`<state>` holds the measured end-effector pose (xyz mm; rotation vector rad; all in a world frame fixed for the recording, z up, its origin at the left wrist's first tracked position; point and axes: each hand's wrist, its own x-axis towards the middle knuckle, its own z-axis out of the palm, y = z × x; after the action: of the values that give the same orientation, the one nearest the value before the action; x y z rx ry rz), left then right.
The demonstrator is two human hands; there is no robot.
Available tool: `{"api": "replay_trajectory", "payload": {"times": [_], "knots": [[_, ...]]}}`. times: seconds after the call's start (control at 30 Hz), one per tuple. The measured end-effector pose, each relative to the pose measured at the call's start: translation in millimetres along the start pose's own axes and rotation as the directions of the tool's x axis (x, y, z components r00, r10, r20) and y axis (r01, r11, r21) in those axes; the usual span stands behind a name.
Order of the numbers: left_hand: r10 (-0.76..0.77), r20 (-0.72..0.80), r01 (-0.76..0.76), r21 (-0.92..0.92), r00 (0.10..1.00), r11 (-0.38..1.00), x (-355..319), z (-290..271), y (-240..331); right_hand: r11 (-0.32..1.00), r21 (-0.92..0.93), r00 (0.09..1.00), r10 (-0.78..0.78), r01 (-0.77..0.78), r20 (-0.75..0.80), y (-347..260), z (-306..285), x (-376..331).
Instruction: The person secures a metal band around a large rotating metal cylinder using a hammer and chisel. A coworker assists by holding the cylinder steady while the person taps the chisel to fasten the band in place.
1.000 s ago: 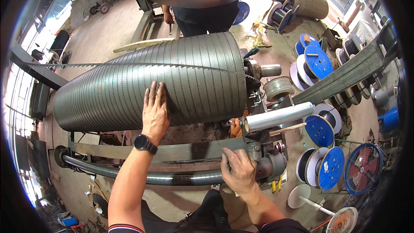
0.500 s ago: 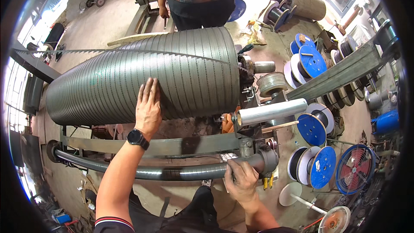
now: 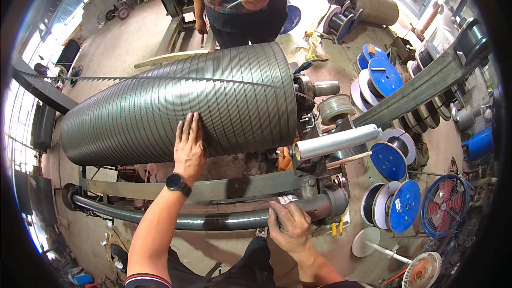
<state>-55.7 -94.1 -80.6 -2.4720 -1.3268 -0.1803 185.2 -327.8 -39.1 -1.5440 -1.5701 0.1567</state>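
Note:
A large grey drum (image 3: 133,112), ringed with fine lines like wound wire, lies crosswise ahead of me. My left hand (image 3: 190,149) rests on its near side, fingers stretched out and close together. A long toothed strip (image 3: 160,78) runs across the drum's upper side. On the near side of the frame is a dark, shiny roller bar (image 3: 213,221), seen curved. My right hand (image 3: 290,228) is at the bar's right part with its fingers curled in; whatever they hold, if anything, is hidden.
Across the drum stands another person holding a thin rod (image 3: 241,0). A silver roller (image 3: 337,142) sits at the frame's right end. Blue-and-white wire spools (image 3: 404,207), a fan (image 3: 444,207) and a slanting metal beam (image 3: 410,94) are on the right.
The view has shifted, so the drum and bar sit lower. My right hand has moved a little left along the bar. My left hand has slid slightly nearer on the drum.

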Motion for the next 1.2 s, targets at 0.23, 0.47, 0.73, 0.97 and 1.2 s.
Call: {"api": "replay_trajectory", "payload": {"times": [0.23, 0.47, 0.73, 0.97, 1.2], "knots": [[-0.020, 0.092, 0.013, 0.076, 0.996, 0.997, -18, -5, 2, 0.999, -0.026, 0.998, -0.047, 0.048, 0.041, 9, -15, 3], [-0.027, 0.091, 0.028, -0.016, 0.996, 0.999, 7, -32, -15, 0.995, -0.062, 0.996, -0.081, 0.083, 0.033, 16, -19, 6], [0.071, 0.077, -0.079, 0.096, 0.994, 0.992, 2, -19, -23, 0.999, 0.008, 0.999, 0.039, -0.039, 0.005, 1, -19, -24], [0.026, 0.059, -0.030, 0.055, 0.998, 0.998, 8, -22, -17, 0.998, -0.057, 0.999, -0.023, 0.025, 0.029, 16, -40, -21], [-0.016, 0.044, 0.012, 0.101, 0.999, 0.995, 21, -15, -21, 0.996, -0.053, 0.997, -0.066, 0.069, 0.041, 14, -37, -9]]}}
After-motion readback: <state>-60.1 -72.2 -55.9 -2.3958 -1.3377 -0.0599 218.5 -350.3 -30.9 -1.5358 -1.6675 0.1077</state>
